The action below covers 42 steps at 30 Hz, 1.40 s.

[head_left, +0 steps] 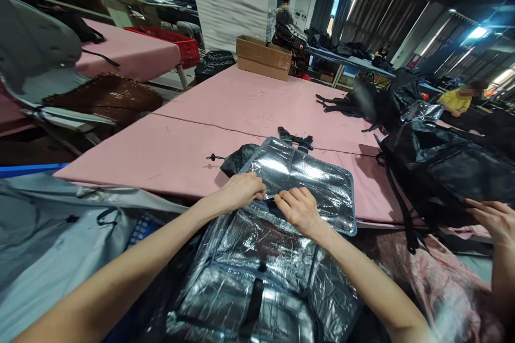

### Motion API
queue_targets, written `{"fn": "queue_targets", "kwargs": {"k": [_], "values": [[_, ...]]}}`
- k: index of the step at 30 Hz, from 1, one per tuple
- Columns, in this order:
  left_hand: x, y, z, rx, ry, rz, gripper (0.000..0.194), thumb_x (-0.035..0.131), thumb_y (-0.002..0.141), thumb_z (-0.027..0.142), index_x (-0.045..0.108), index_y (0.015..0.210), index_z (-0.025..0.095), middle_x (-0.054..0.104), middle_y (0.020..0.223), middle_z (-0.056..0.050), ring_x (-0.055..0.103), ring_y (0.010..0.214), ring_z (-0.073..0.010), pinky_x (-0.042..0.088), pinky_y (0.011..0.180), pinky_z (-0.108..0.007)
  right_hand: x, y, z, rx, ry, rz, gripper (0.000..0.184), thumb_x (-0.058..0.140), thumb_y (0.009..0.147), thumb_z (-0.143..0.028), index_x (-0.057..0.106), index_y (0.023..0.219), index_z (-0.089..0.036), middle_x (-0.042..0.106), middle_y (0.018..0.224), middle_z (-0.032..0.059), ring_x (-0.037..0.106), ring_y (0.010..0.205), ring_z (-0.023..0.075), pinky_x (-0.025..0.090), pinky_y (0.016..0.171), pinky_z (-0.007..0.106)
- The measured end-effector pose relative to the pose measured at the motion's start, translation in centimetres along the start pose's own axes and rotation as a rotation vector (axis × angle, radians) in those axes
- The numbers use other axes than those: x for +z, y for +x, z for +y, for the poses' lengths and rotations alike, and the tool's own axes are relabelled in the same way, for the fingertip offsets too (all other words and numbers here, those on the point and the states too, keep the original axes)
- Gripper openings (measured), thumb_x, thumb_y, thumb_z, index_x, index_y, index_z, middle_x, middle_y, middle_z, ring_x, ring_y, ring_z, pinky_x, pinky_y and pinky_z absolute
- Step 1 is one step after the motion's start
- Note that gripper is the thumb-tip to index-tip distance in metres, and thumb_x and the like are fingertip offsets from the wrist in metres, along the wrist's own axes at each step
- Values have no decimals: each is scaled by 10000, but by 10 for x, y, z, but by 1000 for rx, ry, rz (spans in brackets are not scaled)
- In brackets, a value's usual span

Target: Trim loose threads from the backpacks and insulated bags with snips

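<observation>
A silver foil-lined bag [298,171] with blue edging lies open over the front edge of the pink table [241,107], its lower part hanging toward me. My left hand [241,190] and my right hand [298,208] are side by side on the fold of the lining, fingers curled and pinching the foil at the seam between flap and body. Black straps [295,139] stick out at the bag's far end.
Black bags [442,166] are piled at the right, where another person's hand [493,220] rests. A cardboard box [263,58] stands at the table's far end. Grey fabric [60,236] lies at my left; a chair [48,80] and a red crate [181,45] stand beyond.
</observation>
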<state>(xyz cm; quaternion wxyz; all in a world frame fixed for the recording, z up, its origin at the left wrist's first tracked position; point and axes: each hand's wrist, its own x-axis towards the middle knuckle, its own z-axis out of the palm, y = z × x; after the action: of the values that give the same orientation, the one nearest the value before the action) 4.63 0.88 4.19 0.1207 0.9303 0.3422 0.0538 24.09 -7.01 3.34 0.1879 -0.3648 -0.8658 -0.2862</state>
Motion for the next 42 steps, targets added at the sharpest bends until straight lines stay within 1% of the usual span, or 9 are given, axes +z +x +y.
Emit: {"fn": "queue_targets", "kwargs": {"k": [4, 8, 16, 21, 25, 32, 35, 39, 42], "values": [[8, 4, -7, 34, -85, 30, 216, 431, 813, 178, 574, 651, 185, 580, 661, -10, 511, 723, -160, 322, 615, -237, -1, 1, 1, -9, -4, -2, 128, 473, 892, -135, 598, 913, -148, 650, 837, 12, 460, 685, 126, 265, 591, 289], [7, 9, -12, 23, -159, -23, 207, 424, 795, 181, 535, 621, 182, 586, 657, -8, 511, 737, -166, 335, 653, -243, -1, 5, 2, -5, -12, 1, 140, 459, 899, -134, 597, 907, -153, 648, 847, 14, 454, 690, 125, 264, 596, 288], [3, 11, -10, -4, -167, -79, 196, 412, 780, 190, 519, 616, 184, 597, 677, -11, 507, 752, -172, 344, 688, -254, 3, 14, 8, -17, 38, -121, 191, 422, 917, -156, 608, 875, -177, 629, 806, 19, 423, 694, 141, 245, 608, 298], [8, 11, -14, 14, -191, -57, 197, 411, 787, 201, 535, 634, 186, 609, 700, -7, 516, 754, -168, 351, 686, -251, 7, 11, 11, 27, 120, -136, 174, 467, 895, -170, 616, 807, -178, 611, 726, 17, 406, 668, 147, 226, 593, 303], [8, 11, -15, 22, -212, -41, 193, 422, 792, 196, 545, 643, 189, 619, 715, -1, 524, 765, -168, 356, 695, -253, 5, 5, 14, 107, 158, -100, 131, 486, 884, -160, 615, 903, -172, 633, 800, 21, 423, 698, 149, 242, 607, 301], [10, 7, -12, 0, -187, -12, 198, 433, 815, 191, 566, 668, 192, 609, 700, 1, 534, 770, -162, 364, 694, -248, 14, 6, 9, 64, 155, -109, 138, 486, 879, -153, 621, 896, -175, 651, 841, 20, 446, 707, 151, 245, 596, 303], [9, 0, -10, 6, -167, 32, 197, 436, 840, 204, 599, 730, 195, 620, 756, -6, 536, 788, -160, 376, 683, -241, 15, 0, 8, 159, 271, -106, 131, 509, 876, -201, 630, 828, -185, 648, 774, 12, 455, 677, 146, 264, 592, 292], [4, -7, -6, 71, -51, 42, 106, 526, 818, 223, 630, 814, 206, 618, 815, -15, 537, 801, -167, 379, 660, -247, 5, -14, 14, 458, 551, -121, 86, 582, 833, -226, 643, 881, -189, 650, 773, 11, 506, 701, 143, 354, 644, 269], [2, -9, -1, 166, 105, 60, 64, 559, 798, 186, 622, 803, 198, 601, 780, -9, 528, 723, -153, 356, 610, -253, 2, -19, 17, 591, 718, -173, 110, 620, 800, -219, 653, 903, -198, 652, 833, 15, 546, 762, 147, 402, 706, 276]]}}
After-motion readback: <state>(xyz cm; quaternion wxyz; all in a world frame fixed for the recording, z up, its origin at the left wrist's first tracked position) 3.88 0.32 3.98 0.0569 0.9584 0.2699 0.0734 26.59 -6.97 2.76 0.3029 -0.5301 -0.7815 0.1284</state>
